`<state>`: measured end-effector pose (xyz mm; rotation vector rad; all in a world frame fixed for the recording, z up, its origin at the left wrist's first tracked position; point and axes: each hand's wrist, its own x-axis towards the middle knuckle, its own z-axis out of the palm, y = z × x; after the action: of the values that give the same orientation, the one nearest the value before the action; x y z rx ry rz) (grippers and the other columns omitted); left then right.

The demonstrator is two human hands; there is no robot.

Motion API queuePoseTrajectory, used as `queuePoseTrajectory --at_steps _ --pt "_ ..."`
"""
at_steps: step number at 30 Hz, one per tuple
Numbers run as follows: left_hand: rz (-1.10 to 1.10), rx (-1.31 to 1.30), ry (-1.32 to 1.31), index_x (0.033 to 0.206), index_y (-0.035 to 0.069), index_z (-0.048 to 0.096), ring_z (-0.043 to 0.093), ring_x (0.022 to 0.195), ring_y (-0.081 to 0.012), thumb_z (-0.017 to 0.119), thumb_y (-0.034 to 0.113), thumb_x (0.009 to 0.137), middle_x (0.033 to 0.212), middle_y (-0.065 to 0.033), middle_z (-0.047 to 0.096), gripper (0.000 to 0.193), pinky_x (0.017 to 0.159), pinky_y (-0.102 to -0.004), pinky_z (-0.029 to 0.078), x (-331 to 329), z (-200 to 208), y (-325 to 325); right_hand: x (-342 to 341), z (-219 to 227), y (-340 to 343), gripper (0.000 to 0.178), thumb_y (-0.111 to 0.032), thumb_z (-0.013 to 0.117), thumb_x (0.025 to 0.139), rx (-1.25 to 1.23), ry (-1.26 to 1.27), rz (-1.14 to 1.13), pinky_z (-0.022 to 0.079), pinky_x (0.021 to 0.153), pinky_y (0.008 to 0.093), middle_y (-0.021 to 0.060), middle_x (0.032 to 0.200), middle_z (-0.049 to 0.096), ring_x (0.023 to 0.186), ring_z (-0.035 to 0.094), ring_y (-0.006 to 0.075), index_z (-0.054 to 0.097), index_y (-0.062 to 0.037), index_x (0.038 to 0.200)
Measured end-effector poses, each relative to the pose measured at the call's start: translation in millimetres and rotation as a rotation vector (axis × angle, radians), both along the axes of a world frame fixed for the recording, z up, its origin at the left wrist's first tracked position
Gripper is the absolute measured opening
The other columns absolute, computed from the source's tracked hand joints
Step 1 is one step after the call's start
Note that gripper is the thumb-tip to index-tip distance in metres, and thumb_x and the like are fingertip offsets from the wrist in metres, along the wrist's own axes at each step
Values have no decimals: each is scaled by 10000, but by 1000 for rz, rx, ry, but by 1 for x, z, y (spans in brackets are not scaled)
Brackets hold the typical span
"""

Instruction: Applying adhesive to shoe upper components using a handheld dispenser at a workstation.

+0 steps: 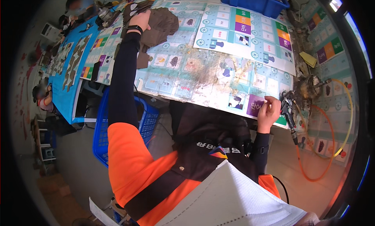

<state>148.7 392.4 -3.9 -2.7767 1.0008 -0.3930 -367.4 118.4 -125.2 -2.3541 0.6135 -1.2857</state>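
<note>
My left hand (pixel 139 22) reaches to the far left of the table, fingers closed over the edge of a pile of flat, dark brown cut pieces (pixel 162 26). Their material I cannot make out for sure. One more brown piece (pixel 143 60) lies just below the pile. At the table's near right edge, my right hand (pixel 269 112) is raised with fingers loosely bent and a little apart, nothing visible in it. Right beside it is a dark spray gun (pixel 288 110) with an orange hose on its lower end.
Printed sheets (pixel 246 34) cover the table, stained in the middle. A blue bin (pixel 256 3) stands at the back right. Orange and yellow hoses (pixel 333 136) loop at the right. A blue basket (pixel 102 136) sits below the table's left edge. Other people work at the far left.
</note>
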Motion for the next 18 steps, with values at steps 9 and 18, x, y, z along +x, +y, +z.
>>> queuePoseTrajectory --at_steps 9,18 --pt "-149 -70 -438 783 124 636 607 758 -240 567 140 793 785 -47 559 72 604 -359 511 -138 -59 17 -3 4 -1 210 113 527 714 -29 -26 54 440 735 386 107 849 615 806 557 310 581 -15 871" --pt "-44 -1699 609 987 -2 590 620 806 -131 671 89 889 923 -65 654 157 710 -288 520 -319 -17 3 17 44 57 621 -78 600 899 990 -60 856 467 932 342 114 1384 402 1215 469 217 288 -41 1435"
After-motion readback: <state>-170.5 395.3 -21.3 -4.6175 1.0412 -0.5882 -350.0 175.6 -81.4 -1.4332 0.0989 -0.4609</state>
